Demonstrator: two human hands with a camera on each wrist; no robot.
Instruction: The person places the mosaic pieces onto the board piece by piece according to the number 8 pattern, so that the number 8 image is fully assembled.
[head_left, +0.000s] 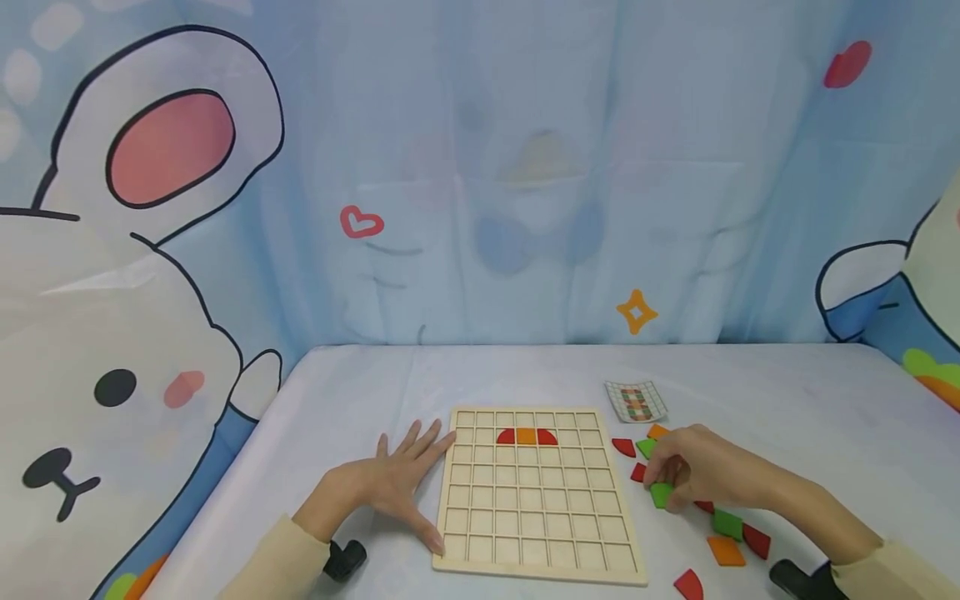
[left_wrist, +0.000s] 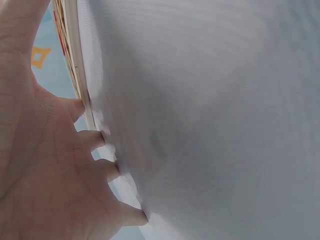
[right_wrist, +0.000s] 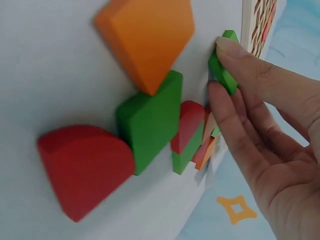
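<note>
A pale wooden grid board (head_left: 540,501) lies flat on the table, with an orange square (head_left: 527,436) between two red quarter-round pieces (head_left: 506,436) in an upper row. My left hand (head_left: 393,482) has its fingers spread, and its thumb and a fingertip touch the board's left edge. To the right of the board, my right hand (head_left: 693,468) pinches a green square block (head_left: 662,495) between thumb and finger. The right wrist view shows this green block (right_wrist: 225,70) tilted on edge in the fingertips, close to the table.
Loose pieces lie around the right hand, among them a green square (head_left: 727,523), an orange square (head_left: 726,551) and red quarter-rounds (head_left: 689,585). A small pattern card (head_left: 636,402) lies beyond the board. A printed curtain (head_left: 465,167) hangs behind the white table (head_left: 375,383).
</note>
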